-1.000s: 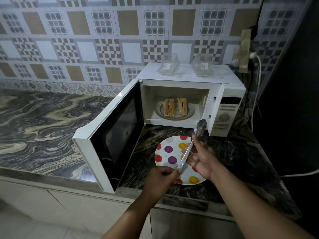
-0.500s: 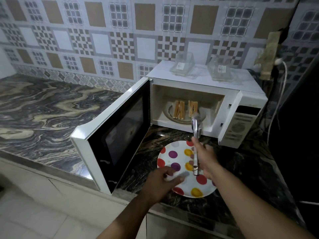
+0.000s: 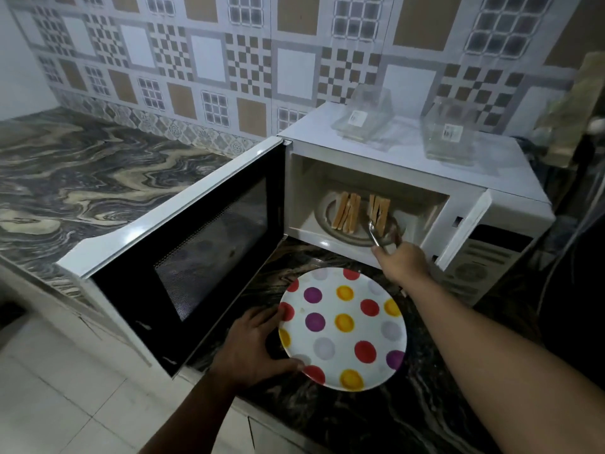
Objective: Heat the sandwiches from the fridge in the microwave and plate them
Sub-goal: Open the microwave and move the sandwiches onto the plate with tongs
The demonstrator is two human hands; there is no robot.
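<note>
Right now, head view only:
Microwave: white microwave (image 3: 409,165) stands on the dark marbled counter (image 3: 82,165) against the patterned tiled wall (image 3: 262,44); its door (image 3: 183,257) is swung wide open to the left.
Sandwiches: two sandwich halves stand on edge, side by side, on the turntable (image 3: 330,224) inside the cavity, the left sandwich (image 3: 347,213) and the right sandwich (image 3: 379,211) slightly apart.
Right hand: right hand (image 3: 404,262) is at the mouth of the cavity, fingers wrapped round the handles of metal tongs (image 3: 375,234).
Tongs: tips reach in at the near end of the right sandwich; whether they touch or pinch it cannot be told.
Plate: white plate (image 3: 342,329) with red, yellow, purple and grey dots lies flat on the counter in front of the microwave, nothing on it.
Left hand: left hand (image 3: 252,347) rests at the plate's left rim, fingers spread, fingertips and thumb against the edge.
On top: two clear plastic containers (image 3: 363,117) (image 3: 450,134) sit on the microwave roof, apart from each other.
</note>
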